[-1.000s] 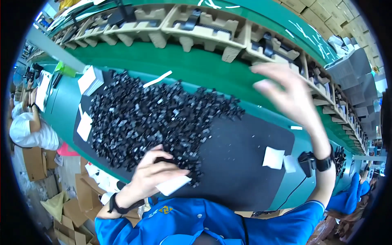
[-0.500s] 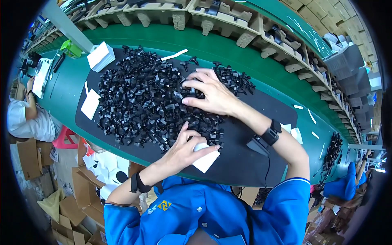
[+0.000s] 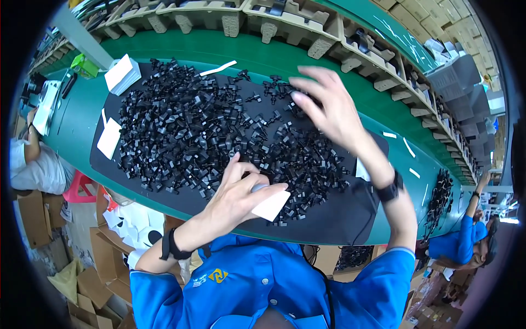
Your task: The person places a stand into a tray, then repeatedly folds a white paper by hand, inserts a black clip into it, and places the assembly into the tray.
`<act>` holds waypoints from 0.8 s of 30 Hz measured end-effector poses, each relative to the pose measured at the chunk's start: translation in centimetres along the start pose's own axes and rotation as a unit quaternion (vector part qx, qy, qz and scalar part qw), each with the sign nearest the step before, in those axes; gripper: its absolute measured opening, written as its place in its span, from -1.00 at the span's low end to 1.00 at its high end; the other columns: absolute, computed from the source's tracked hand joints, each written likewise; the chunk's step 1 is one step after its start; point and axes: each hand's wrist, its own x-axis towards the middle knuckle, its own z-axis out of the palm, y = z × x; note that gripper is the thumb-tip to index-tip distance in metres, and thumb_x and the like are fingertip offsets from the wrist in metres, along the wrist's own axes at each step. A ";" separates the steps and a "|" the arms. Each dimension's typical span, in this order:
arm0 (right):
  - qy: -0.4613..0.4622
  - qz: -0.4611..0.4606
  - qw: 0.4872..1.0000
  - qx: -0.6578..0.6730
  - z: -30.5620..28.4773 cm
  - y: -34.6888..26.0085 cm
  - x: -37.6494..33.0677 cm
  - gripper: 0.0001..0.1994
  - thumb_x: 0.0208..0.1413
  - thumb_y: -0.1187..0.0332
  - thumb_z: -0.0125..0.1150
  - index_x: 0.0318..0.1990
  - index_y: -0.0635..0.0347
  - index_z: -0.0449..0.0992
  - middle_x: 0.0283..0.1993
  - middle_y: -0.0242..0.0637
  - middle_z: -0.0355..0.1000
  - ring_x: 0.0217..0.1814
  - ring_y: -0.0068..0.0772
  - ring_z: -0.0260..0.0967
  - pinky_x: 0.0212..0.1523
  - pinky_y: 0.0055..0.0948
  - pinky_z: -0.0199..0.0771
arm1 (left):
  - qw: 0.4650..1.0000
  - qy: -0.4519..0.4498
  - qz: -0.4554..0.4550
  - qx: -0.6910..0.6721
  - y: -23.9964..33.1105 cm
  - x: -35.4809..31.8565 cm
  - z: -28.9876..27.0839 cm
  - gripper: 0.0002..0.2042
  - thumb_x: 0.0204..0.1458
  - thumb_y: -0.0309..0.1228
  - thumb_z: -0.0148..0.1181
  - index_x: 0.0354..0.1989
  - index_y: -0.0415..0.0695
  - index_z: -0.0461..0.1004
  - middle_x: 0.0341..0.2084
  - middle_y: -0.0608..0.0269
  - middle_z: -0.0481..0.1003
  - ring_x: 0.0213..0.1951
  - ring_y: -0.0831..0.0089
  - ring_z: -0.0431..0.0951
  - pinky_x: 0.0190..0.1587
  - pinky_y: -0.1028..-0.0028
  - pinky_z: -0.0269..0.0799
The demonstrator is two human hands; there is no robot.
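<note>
Green bench top (image 3: 181,52) under a black mat (image 3: 339,219), pulp trays (image 3: 285,22) along its far edge.
Black plastic parts (image 3: 181,126) lie heaped across the mat, pointing every way. The left hand (image 3: 241,194) rests at the heap's near edge, fingers pinched on a small white card (image 3: 271,207) whose long axis tilts up toward the right. The right hand (image 3: 329,107) hovers above the parts, fingers spread, holding nothing visible.
</note>
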 end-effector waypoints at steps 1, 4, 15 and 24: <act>0.009 0.012 1.000 0.009 1.2 2.2 1.3 -0.62 0.12 0.14 0.05 0.05 0.08 0.43 0.18 -0.12 0.24 0.24 -0.05 0.12 0.22 -0.19 0.15 | 1.000 0.001 -0.011 -0.016 0.7 0.3 -0.9 -0.48 -0.34 -0.52 0.26 -0.04 0.03 0.49 -0.32 0.28 0.36 -0.15 0.25 0.31 0.12 0.01 0.16; -0.058 -0.007 0.998 -0.027 6.2 7.3 3.6 -0.61 0.16 0.13 0.00 0.07 0.09 0.40 0.23 -0.10 0.20 0.29 -0.07 0.08 0.26 -0.22 0.10 | 1.000 0.000 -0.012 -0.014 1.3 0.7 -1.6 -0.45 -0.39 -0.54 0.28 -0.04 0.02 0.49 -0.33 0.28 0.37 -0.16 0.24 0.31 0.10 0.03 0.20; -0.107 0.039 0.983 0.147 3.7 1.2 -5.2 -0.66 0.18 0.21 -0.03 0.05 0.14 0.41 0.21 -0.10 0.22 0.29 -0.10 0.10 0.26 -0.21 0.12 | 0.996 0.051 -0.072 0.005 0.4 0.7 -3.3 -0.60 -0.31 -0.54 0.34 -0.17 -0.04 0.56 -0.43 0.34 0.46 -0.22 0.27 0.36 -0.07 0.31 0.32; -0.110 0.114 0.987 -0.010 -0.3 9.3 -2.2 -0.61 0.17 0.23 0.00 0.14 0.12 0.32 0.20 -0.09 0.24 0.30 -0.06 0.08 0.27 -0.21 0.10 | 0.997 0.029 -0.043 0.051 -4.9 11.4 -7.5 -0.67 -0.22 -0.61 0.21 -0.18 -0.13 0.51 -0.33 0.04 0.49 -0.24 0.10 0.47 -0.16 0.28 0.40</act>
